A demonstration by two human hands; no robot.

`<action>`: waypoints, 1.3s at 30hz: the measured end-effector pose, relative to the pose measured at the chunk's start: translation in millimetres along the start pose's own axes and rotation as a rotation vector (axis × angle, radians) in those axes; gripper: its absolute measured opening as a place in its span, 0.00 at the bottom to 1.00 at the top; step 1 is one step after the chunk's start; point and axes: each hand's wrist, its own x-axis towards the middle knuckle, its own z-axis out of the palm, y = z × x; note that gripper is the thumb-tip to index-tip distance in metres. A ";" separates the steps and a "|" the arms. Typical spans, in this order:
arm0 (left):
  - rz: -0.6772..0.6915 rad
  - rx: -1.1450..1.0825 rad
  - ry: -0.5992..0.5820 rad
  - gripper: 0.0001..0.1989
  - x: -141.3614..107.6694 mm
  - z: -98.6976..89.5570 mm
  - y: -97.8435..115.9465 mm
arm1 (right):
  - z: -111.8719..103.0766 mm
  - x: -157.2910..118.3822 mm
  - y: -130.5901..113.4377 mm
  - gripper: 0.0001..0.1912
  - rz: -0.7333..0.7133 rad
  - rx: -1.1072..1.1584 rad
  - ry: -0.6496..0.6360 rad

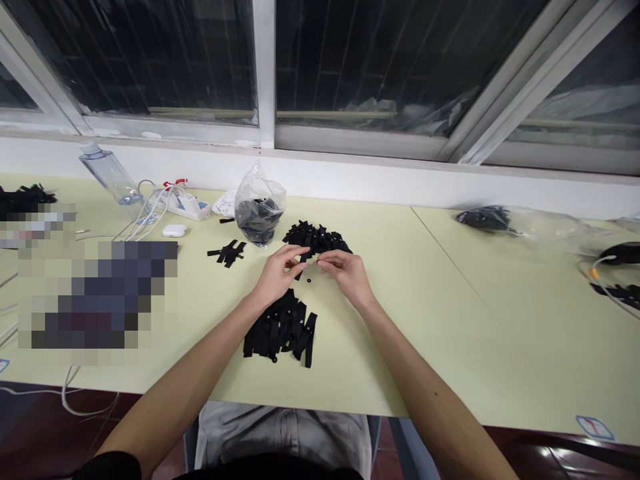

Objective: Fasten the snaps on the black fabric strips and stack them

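My left hand [281, 272] is at the middle of the table, its thumb and index finger closed around a short black fabric strip [299, 275]. Close by on the right, my right hand [346, 272] pinches something small and dark between thumb and fingertips, too small to name. A small black ring [309, 281] lies on the table just below the fingertips. Behind both hands is a heap of black strips [320, 237], partly covered by the fingers. Nearer to me lies a second pile of black strips [280, 327], several with small shiny bits on them.
A clear plastic bag [260, 210] of black pieces stands behind my left hand, with a few loose strips [227, 253] beside it. Further left are a white case [175, 231], a power strip [193, 207], cables and a bottle [110, 177]. Another bag [530, 223] lies at right.
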 end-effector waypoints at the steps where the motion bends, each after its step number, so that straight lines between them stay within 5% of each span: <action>1: 0.005 -0.007 -0.002 0.18 -0.1 0.5 0.0 | 0.6 -0.2 -0.5 0.12 -0.014 0.009 0.010; 9: 0.038 -0.043 -0.058 0.21 -3.1 4.8 10.0 | 9.0 -3.8 -3.2 0.09 -0.086 0.011 0.051; 32: 0.069 -0.046 -0.128 0.22 -5.4 7.7 15.6 | 16.0 -5.4 -1.4 0.16 0.043 0.136 0.048; 39: 0.010 0.027 0.028 0.19 -0.9 2.3 14.3 | 6.9 -0.1 -2.5 0.14 0.010 0.241 0.188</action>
